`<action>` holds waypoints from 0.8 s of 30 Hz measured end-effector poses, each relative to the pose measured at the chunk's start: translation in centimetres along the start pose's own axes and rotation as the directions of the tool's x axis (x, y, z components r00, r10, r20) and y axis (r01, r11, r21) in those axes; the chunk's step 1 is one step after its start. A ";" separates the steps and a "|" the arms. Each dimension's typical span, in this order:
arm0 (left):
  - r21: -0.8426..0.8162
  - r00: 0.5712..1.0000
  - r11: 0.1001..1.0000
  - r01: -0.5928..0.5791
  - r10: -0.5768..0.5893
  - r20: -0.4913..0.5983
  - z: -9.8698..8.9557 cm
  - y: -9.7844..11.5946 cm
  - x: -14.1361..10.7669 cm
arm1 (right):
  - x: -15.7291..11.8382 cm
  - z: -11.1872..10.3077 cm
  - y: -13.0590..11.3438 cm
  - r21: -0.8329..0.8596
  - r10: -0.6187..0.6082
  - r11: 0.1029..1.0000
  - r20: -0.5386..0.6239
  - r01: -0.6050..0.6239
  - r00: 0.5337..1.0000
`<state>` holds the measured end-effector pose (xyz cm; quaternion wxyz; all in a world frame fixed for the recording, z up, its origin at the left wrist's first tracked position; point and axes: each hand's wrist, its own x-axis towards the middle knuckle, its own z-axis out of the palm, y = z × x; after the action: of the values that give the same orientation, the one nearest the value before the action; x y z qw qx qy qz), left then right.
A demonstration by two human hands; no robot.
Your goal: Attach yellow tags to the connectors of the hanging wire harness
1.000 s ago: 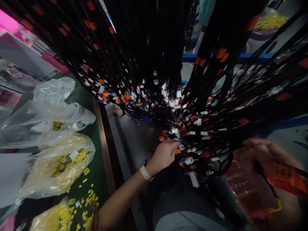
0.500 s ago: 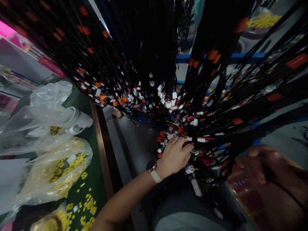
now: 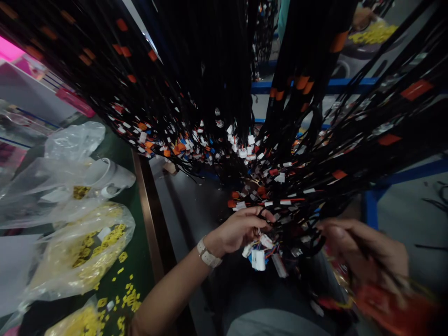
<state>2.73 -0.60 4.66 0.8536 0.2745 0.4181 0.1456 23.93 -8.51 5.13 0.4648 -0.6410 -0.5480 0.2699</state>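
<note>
Black cable bundles hang from above, their lower ends carrying many white, orange and red connectors. My left hand, with a pale watch strap at the wrist, has its fingers curled round black wires near the lower connectors. White connectors dangle just below its fingertips. My right hand is at the lower right, fingers bent around dark cables at the edge of the bundle. A blurred orange-red piece hangs beneath it.
On the left, a green table bears clear bags of yellow parts, loose yellow pieces and a white cup-like container. Blue frame bars stand at the right. Another person's hand is near a bowl of yellow parts.
My left hand has turned over and moved slightly down and left, with white connectors now below it. My right hand has moved left toward the bundle. Another person's hand has appeared at the back.
</note>
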 end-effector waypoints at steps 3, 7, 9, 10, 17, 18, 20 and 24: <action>-0.149 0.997 0.988 0.046 -0.037 0.061 0.1 -0.1 0.1 | 0.1 0.8 0.7 -0.066 -0.256 0.960 0.187 0.272 0.948; -0.227 0.992 0.971 0.073 -0.048 0.117 0.0 -0.3 0.2 | 0.4 1.4 1.3 -0.083 -0.411 0.884 0.331 0.460 0.850; -0.248 0.992 0.966 0.079 -0.052 0.111 -0.1 -0.3 0.3 | 0.6 1.5 1.4 -0.108 -0.452 0.847 0.365 0.520 0.814; -0.256 0.993 0.963 0.080 -0.055 0.103 -0.2 -0.4 0.3 | 0.6 1.6 1.5 -0.121 -0.468 0.831 0.377 0.544 0.799; -0.040 0.997 0.997 -0.071 0.071 0.017 -0.3 -0.1 0.3 | 1.1 2.4 2.5 -0.149 -0.527 0.788 0.341 0.598 0.779; 0.039 0.994 0.994 -0.106 0.106 0.004 -0.4 0.1 0.1 | 1.0 2.4 2.6 -0.118 -0.520 0.803 0.339 0.584 0.784; 0.187 0.985 0.967 -0.172 0.175 0.000 -0.6 0.6 -0.4 | 0.8 2.2 2.6 -0.013 -0.481 0.858 0.328 0.513 0.813; 0.354 0.965 0.899 -0.258 0.256 0.053 -0.7 1.3 -1.2 | 0.1 2.0 2.9 0.282 -0.202 0.949 0.204 0.141 0.958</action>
<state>1.44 0.14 5.86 0.7635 0.4787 0.3954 0.1776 23.53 -7.75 1.75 0.5012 -0.4872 -0.6112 0.3712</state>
